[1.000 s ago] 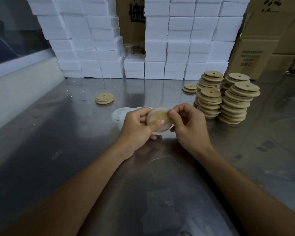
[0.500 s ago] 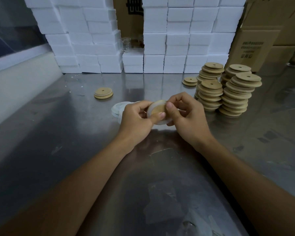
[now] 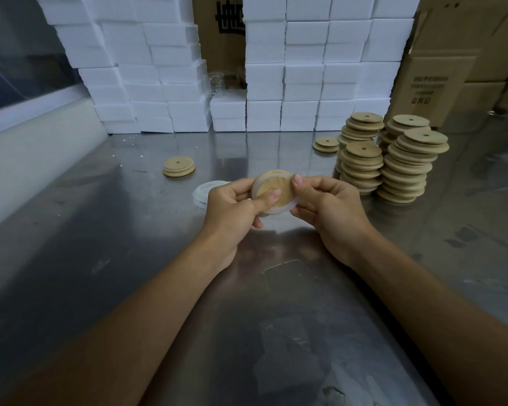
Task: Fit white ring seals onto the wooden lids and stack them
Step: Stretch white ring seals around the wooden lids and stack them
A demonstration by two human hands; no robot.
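A round wooden lid [image 3: 277,186] is held upright above the steel table [image 3: 100,230], with a white ring seal [image 3: 279,209] stretched around its edge. My left hand [image 3: 235,206] grips the lid from the left, thumb pressed on its face. My right hand [image 3: 329,209] pinches the lid's right edge and the ring. Loose white rings [image 3: 201,191] lie in a small pile behind my left hand, partly hidden. Several stacks of wooden lids [image 3: 393,162] stand to the right. One small stack of lids [image 3: 179,167] lies on the left.
White foam boxes [image 3: 291,68] are piled along the back of the table, with brown cartons [image 3: 452,54] behind and to the right. A short stack of two lids [image 3: 325,144] lies near the tall stacks. A pale wall panel [image 3: 27,159] borders the left side.
The lid has turned in my hands and the white ring now shows around its lower and left edge. My right thumb has moved up to the lid's top right edge.
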